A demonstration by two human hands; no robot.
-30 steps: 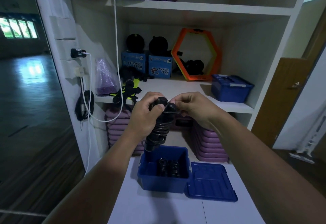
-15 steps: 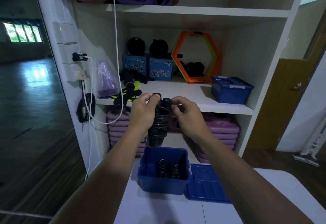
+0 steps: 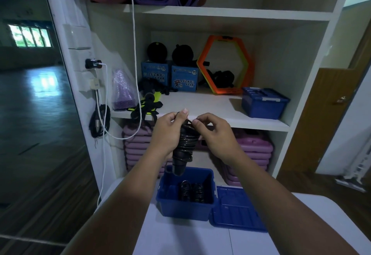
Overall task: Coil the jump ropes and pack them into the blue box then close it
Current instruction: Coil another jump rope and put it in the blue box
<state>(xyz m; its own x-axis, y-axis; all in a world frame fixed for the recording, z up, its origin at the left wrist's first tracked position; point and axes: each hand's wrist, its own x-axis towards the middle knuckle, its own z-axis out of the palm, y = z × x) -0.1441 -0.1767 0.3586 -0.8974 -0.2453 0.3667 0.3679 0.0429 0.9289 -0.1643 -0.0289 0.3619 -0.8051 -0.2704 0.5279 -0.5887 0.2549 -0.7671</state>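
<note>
White shelving (image 3: 200,112) rises behind the tabletop (image 3: 180,238), holding a second blue bin (image 3: 263,104) and an orange hexagon frame (image 3: 224,66). Over the open blue box (image 3: 184,208), its lid (image 3: 236,210) flat alongside, the left hand (image 3: 166,134) clasps the coiled jump rope (image 3: 184,146); the right hand (image 3: 216,134) pinches the cord at its top end.
</note>
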